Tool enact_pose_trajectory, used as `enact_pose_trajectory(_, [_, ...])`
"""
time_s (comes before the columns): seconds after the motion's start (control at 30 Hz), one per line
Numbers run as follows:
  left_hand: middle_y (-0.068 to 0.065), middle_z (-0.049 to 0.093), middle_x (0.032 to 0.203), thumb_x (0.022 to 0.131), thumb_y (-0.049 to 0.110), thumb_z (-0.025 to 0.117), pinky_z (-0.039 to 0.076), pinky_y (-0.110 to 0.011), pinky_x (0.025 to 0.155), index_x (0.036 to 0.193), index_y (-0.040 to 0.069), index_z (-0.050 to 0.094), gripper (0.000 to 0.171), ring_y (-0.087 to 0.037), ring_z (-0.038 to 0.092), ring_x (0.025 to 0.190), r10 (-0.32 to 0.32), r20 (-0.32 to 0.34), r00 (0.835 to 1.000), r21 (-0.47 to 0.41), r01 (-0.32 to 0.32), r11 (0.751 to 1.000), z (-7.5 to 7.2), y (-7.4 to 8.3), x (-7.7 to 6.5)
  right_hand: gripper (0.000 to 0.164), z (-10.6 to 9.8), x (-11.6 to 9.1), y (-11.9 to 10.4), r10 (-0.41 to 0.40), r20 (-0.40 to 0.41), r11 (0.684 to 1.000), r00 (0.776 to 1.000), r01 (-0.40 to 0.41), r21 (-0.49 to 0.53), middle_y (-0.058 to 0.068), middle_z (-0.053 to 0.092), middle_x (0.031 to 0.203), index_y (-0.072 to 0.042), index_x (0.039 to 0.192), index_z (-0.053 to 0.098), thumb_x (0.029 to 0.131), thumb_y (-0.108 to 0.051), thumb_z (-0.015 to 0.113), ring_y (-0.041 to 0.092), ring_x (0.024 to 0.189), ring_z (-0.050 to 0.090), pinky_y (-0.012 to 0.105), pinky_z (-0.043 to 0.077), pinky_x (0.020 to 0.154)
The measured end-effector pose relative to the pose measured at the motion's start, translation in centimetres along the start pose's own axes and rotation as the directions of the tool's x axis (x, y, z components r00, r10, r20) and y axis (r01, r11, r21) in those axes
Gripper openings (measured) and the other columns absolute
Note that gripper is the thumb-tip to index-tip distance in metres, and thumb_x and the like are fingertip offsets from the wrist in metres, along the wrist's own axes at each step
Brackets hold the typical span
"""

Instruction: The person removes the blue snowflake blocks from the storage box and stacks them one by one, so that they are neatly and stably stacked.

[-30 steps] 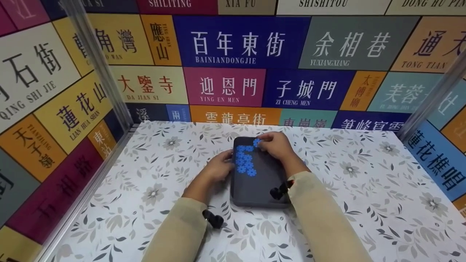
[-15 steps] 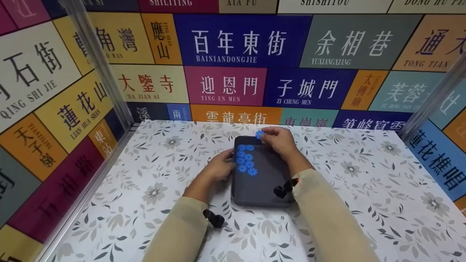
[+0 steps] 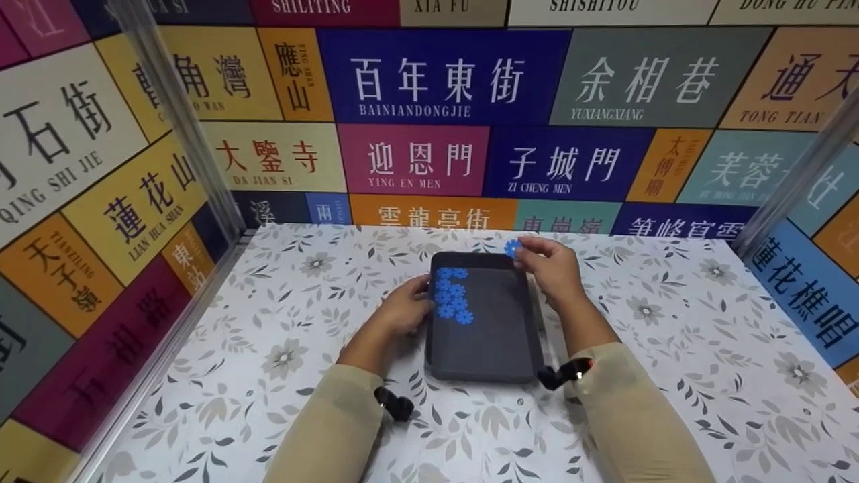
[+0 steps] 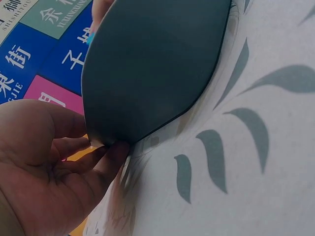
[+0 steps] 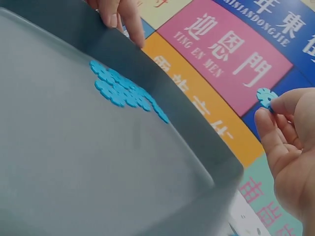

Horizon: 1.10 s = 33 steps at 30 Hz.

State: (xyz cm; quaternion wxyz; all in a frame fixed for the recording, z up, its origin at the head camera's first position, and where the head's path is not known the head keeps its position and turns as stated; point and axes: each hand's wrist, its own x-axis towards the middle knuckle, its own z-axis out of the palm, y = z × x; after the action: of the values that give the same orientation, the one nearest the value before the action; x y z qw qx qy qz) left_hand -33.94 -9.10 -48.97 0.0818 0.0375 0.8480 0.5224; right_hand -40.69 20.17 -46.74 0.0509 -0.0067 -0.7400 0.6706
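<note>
A dark grey rectangular tray lies on the table in the head view. Several blue flower-shaped plastic pieces lie flat on its floor, clustered in the far left part. My left hand holds the tray by its left wall; the left wrist view shows fingertips at the tray's lower edge. Between thumb and fingertips, my right hand pinches one blue flower-shaped piece. That piece is at the tray's far right corner in the head view, and outside the wall in the right wrist view.
A white table cover with grey flowers and leaves spreads around the tray. Panels with coloured street-name signs stand behind and at both sides. Clear posts rise at the corners. Small black devices sit at both cuffs.
My right hand has moved right with the blue flower-shaped piece, from over the tray's far end to its far right corner. The left hand and tray have stayed put.
</note>
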Motion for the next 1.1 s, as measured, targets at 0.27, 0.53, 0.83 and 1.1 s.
enact_pose_trajectory(0.27, [-0.017, 0.055, 0.161, 0.101, 0.010, 0.059, 0.052, -0.027, 0.065, 0.164, 0.010, 0.044, 0.064, -0.031, 0.065, 0.132, 0.010, 0.009, 1.000, -0.045, -0.010, 0.999, 0.1, 0.0, 0.0, 0.042, -3.7, -1.1, 0.9, 0.057, 0.031, 0.996, 0.998, -0.059, 0.070, 0.002, 0.068, 0.116, 0.004, 0.142, 0.064, 0.105, -0.014, 0.068, 0.006, 0.094, 0.076, 0.022, 0.062, 0.090])
enact_pose_trajectory(0.53, [-0.017, 0.055, 0.161, 0.101, 0.008, 0.058, 0.043, -0.024, 0.048, 0.164, 0.010, 0.044, 0.064, -0.030, 0.069, 0.121, -0.003, 0.006, 1.000, -0.065, 0.004, 0.998, 0.2, 0.1, 0.0, 0.043, -7.0, -1.2, 2.6, 0.116, 0.020, 0.993, 0.993, -0.116, 0.005, -0.006, 0.072, 0.107, 0.003, 0.142, 0.064, 0.104, -0.017, 0.070, 0.004, 0.088, 0.076, 0.020, 0.063, 0.086])
enact_pose_trajectory(0.83, [-0.016, 0.056, 0.160, 0.101, 0.010, 0.059, 0.045, -0.025, 0.050, 0.164, 0.012, 0.044, 0.065, -0.024, 0.071, 0.103, -0.014, 0.006, 1.000, -0.047, 0.014, 0.999, 0.1, 0.0, 0.0, 0.039, -9.2, -1.4, 4.2, 0.169, 0.137, 0.966, 0.976, -0.137, -0.217, -0.006, 0.076, 0.096, 0.004, 0.133, 0.069, 0.104, -0.022, 0.071, 0.007, 0.083, 0.071, 0.022, 0.062, 0.077])
enact_pose_trajectory(1.1, [-0.016, 0.058, 0.157, 0.100, 0.009, 0.059, 0.045, -0.026, 0.049, 0.163, 0.012, 0.046, 0.065, -0.022, 0.070, 0.096, -0.008, 0.002, 1.000, -0.067, 0.008, 0.998, 0.1, 0.0, 0.0, 0.036, -10.4, -1.1, 4.8, 0.172, 0.174, 0.923, 0.970, -0.097, -0.373, 0.002, 0.077, 0.103, 0.004, 0.134, 0.070, 0.107, -0.019, 0.064, 0.009, 0.086, 0.071, 0.023, 0.062, 0.079])
